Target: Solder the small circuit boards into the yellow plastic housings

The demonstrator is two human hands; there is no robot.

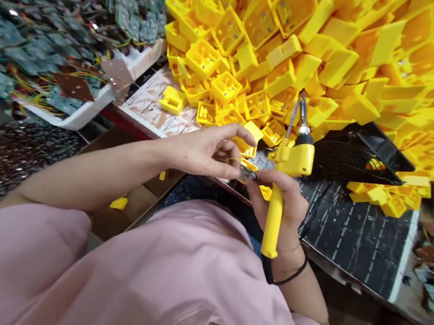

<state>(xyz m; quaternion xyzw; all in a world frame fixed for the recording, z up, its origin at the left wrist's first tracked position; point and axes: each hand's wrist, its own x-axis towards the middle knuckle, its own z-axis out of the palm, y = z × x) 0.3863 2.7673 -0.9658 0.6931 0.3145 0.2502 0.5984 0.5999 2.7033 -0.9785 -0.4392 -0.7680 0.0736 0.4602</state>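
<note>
My right hand (pixel 289 200) is closed around the handle of a yellow soldering gun (pixel 274 222), whose metal tip points away from me toward the yellow pile. Its thumb and forefinger also meet at a small dark part (pixel 249 174). From the other side, my left hand (pixel 206 150) pinches that same part between thumb and fingers. A thin yellow wire shows near the left fingers. The part is mostly covered by fingertips, so its exact kind is unclear. Just beyond the hands lie open yellow plastic housings (pixel 226 87), some with small metal pieces inside.
Yellow housings heap high across the back and right. A black fan (pixel 354 153) leans among them at right. Green circuit boards (pixel 60 22) with wires pile up at left, by a white foam edge (pixel 89 110). Small dark parts (pixel 24 154) lie lower left. The black-covered tabletop (pixel 354 232) has a front edge.
</note>
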